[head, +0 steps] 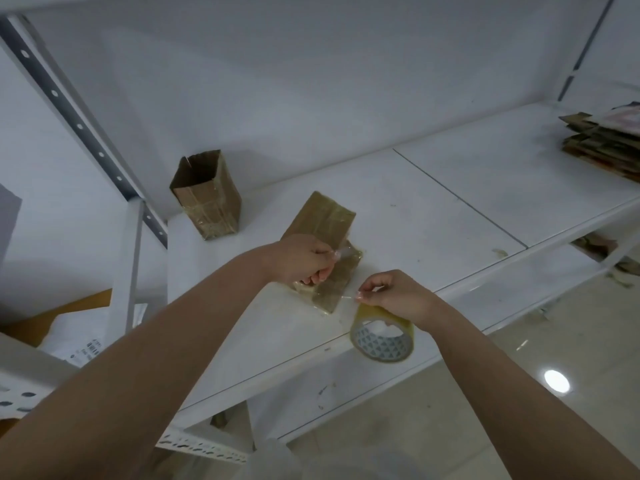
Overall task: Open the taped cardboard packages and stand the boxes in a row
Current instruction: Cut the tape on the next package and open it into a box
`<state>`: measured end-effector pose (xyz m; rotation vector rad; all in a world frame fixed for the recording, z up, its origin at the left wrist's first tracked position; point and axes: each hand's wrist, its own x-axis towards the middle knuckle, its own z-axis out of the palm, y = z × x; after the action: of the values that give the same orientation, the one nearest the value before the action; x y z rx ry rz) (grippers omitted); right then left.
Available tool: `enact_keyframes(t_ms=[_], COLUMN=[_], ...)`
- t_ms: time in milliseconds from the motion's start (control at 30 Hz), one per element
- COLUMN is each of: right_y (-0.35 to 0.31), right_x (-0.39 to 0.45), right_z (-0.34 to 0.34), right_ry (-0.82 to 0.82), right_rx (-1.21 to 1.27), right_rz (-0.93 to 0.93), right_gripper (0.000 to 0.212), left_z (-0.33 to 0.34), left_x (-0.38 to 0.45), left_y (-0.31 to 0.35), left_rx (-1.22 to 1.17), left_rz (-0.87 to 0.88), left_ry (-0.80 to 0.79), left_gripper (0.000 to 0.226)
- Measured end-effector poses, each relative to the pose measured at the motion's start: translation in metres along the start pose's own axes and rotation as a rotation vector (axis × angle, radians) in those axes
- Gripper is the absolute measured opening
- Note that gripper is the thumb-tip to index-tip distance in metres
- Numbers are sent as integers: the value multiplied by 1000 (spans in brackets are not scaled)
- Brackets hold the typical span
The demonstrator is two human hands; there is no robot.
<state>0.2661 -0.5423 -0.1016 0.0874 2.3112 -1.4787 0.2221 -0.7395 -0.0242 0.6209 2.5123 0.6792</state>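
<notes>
On the white shelf (433, 216), with the flat taped package (325, 237) as my landmark, the head view showed both my hands at work. My left hand (304, 259) lay on the package's near half, fingers curled and pinching a bit of clear film or tape at its surface. My right hand (391, 292) hung just beside the package's near right corner, thumb and forefinger pinched on a thin clear strand that ran toward the package. A roll of tape (382, 336) hung under that hand, partly over the shelf's front edge; whether the roll was looped on my fingers or dangled from the strand, I could not tell.

Behind the package and to its left stood one opened box (206, 195), upright, its top open, near the shelf's back corner and well apart from the package. Far to the package's right, at the shelf's end, lay a stack of flattened cardboard (602, 143).

I judged that the step in hand was stripping tape from the second package, with one box already stood up and the row barely begun. The next move, as I saw it, called for a steady pull on the strand while my left hand pinned the package down, then spreading the flattened cardboard open and standing it beside the first box. The tape could tear short or cling to my fingers.
</notes>
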Motion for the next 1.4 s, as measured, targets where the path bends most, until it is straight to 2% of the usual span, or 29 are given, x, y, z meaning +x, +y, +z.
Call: enact_keyframes(t_ms=[200, 367, 433, 667, 967, 1067, 1233, 1400], right_y=[-10, -23, -26, -29, -25, -25, -24, -23], right_x=[7, 17, 20, 23, 21, 20, 19, 18], right_z=[7, 16, 20, 24, 27, 28, 30, 33], right_ry=[79, 115, 125, 144, 220, 224, 249, 261], right_rx=[36, 45, 39, -17, -187, -191, -217, -237], right_rz=[15, 13, 12, 0, 9, 20, 27, 12], right_gripper=[14, 12, 13, 13, 15, 16, 13, 14], left_z=[-10, -29, -36, -34, -14, -10, -2, 11], left_x=[-2, -5, -8, -11, 0, 2, 5, 8], left_y=[0, -10, -16, -22, -10, -11, 0, 10], left_rx=[128, 139, 150, 320, 558, 568, 706, 765], left_rz=[43, -22, -45, -131, -134, -199, -330, -393], left_ry=[54, 92, 64, -183, -222, -230, -335, -299], left_gripper=[45, 43, 44, 44, 51, 49, 44, 44])
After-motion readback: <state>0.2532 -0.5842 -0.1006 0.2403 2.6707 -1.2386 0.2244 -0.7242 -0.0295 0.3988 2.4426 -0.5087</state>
